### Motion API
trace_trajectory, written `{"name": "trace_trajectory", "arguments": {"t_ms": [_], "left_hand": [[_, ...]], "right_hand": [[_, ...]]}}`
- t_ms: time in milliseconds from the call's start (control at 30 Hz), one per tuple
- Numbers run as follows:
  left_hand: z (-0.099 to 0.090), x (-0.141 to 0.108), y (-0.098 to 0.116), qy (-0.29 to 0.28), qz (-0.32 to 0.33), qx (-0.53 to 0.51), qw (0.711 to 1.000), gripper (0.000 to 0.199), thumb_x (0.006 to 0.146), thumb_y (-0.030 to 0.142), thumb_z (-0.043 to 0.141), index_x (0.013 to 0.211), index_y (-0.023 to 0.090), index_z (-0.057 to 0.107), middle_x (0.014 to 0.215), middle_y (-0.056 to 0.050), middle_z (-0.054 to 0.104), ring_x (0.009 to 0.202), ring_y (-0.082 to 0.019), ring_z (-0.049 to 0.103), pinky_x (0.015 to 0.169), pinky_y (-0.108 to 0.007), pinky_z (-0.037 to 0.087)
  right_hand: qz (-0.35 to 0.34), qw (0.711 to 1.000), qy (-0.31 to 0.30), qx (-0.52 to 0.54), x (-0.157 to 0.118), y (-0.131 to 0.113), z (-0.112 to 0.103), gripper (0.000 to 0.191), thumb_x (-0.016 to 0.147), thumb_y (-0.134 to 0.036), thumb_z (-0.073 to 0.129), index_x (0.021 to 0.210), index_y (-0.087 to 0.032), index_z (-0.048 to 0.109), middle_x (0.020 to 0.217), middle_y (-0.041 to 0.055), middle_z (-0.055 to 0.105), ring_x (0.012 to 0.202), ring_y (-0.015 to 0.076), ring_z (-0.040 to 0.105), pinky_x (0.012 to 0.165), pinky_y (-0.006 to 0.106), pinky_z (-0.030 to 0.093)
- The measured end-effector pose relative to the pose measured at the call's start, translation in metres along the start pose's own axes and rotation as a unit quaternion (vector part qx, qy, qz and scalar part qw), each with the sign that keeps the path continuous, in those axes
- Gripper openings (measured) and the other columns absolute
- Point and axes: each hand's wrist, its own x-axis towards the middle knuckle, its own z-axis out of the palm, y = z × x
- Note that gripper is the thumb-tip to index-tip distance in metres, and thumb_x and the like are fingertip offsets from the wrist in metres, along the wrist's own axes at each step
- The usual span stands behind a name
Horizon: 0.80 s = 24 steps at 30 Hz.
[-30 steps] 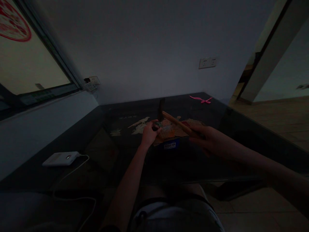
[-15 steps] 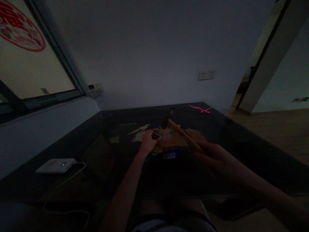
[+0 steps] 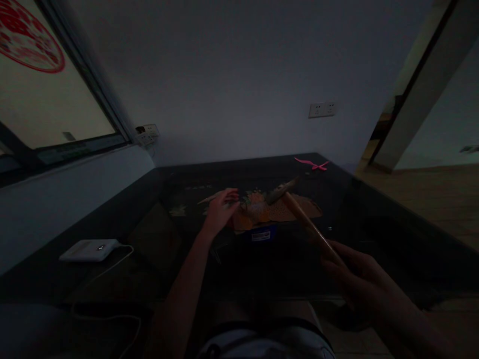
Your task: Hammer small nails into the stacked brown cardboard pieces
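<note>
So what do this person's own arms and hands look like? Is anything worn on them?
Both the left hand and the right hand are bare, with no gloves. The left forearm and right forearm look uncovered too. I can make out no watch, cable or marking on either, though dim light hides small details and any sleeves higher up.

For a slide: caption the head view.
Right hand grips a hammer, left hand beside a brown sheet on a dark table.
</note>
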Motion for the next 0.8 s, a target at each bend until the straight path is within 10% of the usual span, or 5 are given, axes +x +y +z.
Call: {"name": "trace_trajectory", "arguments": {"t_ms": [200, 467, 800], "left_hand": [[-0.05, -0.051, -0.005, 0.085, -0.042, 0.113, 0.989, 0.023, 0.081, 0.031, 0.054, 0.099, 0.018, 0.059, 0.095, -0.005, 0.066, 0.087, -0.016, 0.063, 0.082, -0.031, 0.05], [-0.046, -0.094, -0.034, -0.183, -0.119, 0.254, 0.942, 0.016, 0.077, 0.028, 0.056, 0.088, 0.019, 0.063, 0.09, -0.004, 0.065, 0.083, -0.017, 0.06, 0.075, -0.027, 0.046], [-0.039, -0.081, -0.028, -0.259, -0.092, 0.386, 0.881, 0.013, 0.078, 0.023, 0.056, 0.088, 0.017, 0.061, 0.089, -0.006, 0.065, 0.082, -0.018, 0.06, 0.068, -0.025, 0.041]], "right_hand": [[0.065, 0.991, 0.069, 0.098, -0.021, 0.019, 0.005, 0.058, 0.072, -0.045, 0.064, 0.124, -0.02, 0.056, 0.094, 0.0074, 0.069, 0.079, 0.0238, 0.064, 0.053, 0.024, 0.053], [0.085, 0.983, 0.106, 0.126, -0.038, 0.045, 0.013, 0.053, 0.065, -0.047, 0.068, 0.111, -0.023, 0.065, 0.106, 0.0103, 0.069, 0.092, 0.0302, 0.065, 0.064, 0.028, 0.056], [0.087, 0.983, 0.109, 0.119, -0.047, 0.068, 0.011, 0.051, 0.065, -0.046, 0.069, 0.111, -0.025, 0.066, 0.109, 0.0085, 0.069, 0.097, 0.0302, 0.064, 0.068, 0.027, 0.057]]}}
